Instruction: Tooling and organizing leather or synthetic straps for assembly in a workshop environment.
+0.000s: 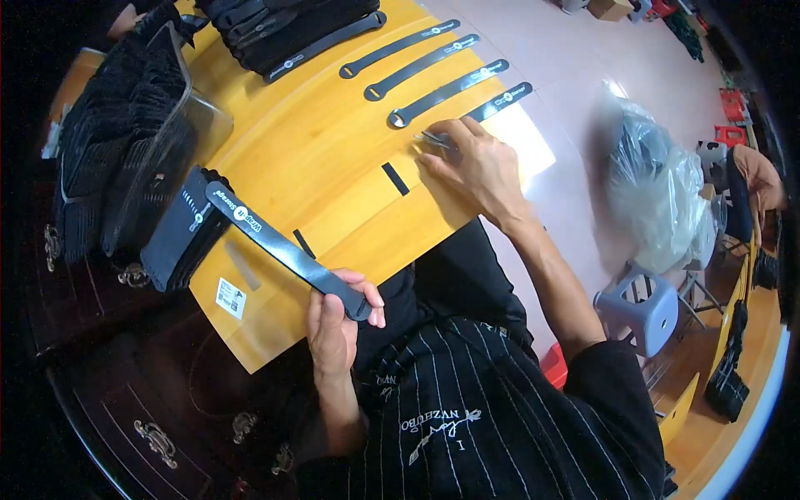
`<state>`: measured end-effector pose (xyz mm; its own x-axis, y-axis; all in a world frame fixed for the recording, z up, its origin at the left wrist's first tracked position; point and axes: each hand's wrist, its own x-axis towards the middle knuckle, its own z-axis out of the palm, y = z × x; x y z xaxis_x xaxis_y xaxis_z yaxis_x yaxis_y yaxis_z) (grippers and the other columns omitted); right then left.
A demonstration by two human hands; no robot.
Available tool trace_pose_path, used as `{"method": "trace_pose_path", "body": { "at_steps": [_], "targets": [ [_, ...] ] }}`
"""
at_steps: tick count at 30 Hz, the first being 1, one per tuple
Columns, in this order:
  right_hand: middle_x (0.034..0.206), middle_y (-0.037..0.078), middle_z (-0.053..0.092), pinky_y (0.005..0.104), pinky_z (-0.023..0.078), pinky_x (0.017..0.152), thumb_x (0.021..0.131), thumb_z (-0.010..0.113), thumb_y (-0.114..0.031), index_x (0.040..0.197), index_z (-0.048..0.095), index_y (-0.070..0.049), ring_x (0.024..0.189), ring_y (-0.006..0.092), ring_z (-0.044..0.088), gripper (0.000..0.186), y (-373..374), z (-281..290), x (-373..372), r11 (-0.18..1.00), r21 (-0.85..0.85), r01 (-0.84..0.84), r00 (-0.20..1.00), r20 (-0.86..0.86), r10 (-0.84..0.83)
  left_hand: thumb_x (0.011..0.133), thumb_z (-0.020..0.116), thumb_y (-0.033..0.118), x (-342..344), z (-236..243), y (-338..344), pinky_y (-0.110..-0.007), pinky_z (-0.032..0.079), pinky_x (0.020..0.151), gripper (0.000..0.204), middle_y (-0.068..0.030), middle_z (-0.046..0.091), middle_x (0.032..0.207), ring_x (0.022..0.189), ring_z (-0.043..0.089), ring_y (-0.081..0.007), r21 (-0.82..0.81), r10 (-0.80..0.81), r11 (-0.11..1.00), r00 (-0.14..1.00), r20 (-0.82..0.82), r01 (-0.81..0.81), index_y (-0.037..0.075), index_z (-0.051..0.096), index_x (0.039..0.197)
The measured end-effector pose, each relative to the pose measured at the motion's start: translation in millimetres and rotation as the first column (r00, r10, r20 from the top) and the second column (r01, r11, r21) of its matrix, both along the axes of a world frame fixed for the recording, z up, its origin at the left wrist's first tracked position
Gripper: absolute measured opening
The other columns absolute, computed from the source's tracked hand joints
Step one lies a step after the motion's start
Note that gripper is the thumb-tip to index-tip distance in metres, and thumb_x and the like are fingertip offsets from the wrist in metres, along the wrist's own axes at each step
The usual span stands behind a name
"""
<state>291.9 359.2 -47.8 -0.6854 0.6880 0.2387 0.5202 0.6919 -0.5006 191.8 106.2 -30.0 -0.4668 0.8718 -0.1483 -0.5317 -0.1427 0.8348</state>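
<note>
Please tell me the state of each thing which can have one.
Left hand: closed on held strap
Held strap: unfastened
Three row straps: unfastened, flat
Right hand: grip unclear, at fourth strap
Clear bin: filled
Plastic bag: bulging
Blue stool: unoccupied
Drawers: apparently shut

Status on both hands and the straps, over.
Left hand: holding dark strap near its slotted end. Right hand: at nearest strap of the row, covering one end, grip unclear. Short black strip between hands.
</note>
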Motion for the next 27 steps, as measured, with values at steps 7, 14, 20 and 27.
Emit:
{"method": "trace_pose_path", "body": {
  "at_steps": [7, 14, 20, 27],
  "targets": [
    [0.105, 0.009, 0.065, 0.0306, 0.056, 0.073, 0.077, 0.073, -0.039, 0.122, 0.056, -0.012, 0.086, 0.0226, 0.068, 0.055, -2.3, 13.7, 6.1, 0.993, -0.118, -0.027, 0.989, 0.142, 0.044, 0.095, 0.050, 0.037, 4.4, 2.0, 5.4, -0.033, 0.048, 0.064, 0.042, -0.0210, 0.059, 0.090, 0.071, 0.056, -0.0211, 0.008, -0.013, 1.000, 0.999, -0.033, 0.013, 0.000, 0.047, 0.113],
    [0.109, 0.012, 0.063, 0.0336, 0.054, 0.077, 0.081, 0.068, -0.039, 0.125, 0.053, -0.009, 0.090, 0.0261, 0.066, 0.056, -11.2, 34.5, 26.3, 0.990, -0.117, -0.084, 0.964, 0.241, 0.111, 0.093, 0.056, 0.032, 9.3, 11.6, 4.7, -0.033, 0.049, 0.068, 0.038, -0.0225, 0.061, 0.100, 0.076, 0.058, -0.0217, -0.006, 0.014, 1.000, 0.997, -0.071, -0.014, -0.001, 0.050, 0.112],
    [0.085, 0.019, 0.065, 0.0372, 0.051, 0.066, 0.091, 0.058, -0.028, 0.098, 0.059, 0.001, 0.076, 0.0282, 0.065, 0.029, -60.7, 72.0, 47.8, 0.937, -0.335, -0.097, 0.995, -0.062, 0.081, 0.092, 0.058, 0.026, 15.8, 5.5, 12.6, -0.033, 0.050, 0.066, 0.040, -0.0210, 0.061, 0.105, 0.077, 0.058, -0.0227, 0.124, 0.179, 0.977, 0.984, -0.018, -0.175, 0.001, 0.046, 0.121],
    [0.077, 0.016, 0.059, 0.0355, 0.047, 0.062, 0.091, 0.058, -0.020, 0.095, 0.057, 0.001, 0.070, 0.0299, 0.061, 0.021, -113.3, 73.4, 57.9, 0.693, -0.634, -0.345, 0.930, -0.329, 0.162, 0.095, 0.054, 0.022, 25.1, 7.1, 33.9, -0.033, 0.052, 0.071, 0.031, -0.0230, 0.058, 0.112, 0.085, 0.060, -0.0215, 0.209, 0.192, 0.958, 0.980, 0.049, -0.198, 0.004, 0.046, 0.119]
  ]
}}
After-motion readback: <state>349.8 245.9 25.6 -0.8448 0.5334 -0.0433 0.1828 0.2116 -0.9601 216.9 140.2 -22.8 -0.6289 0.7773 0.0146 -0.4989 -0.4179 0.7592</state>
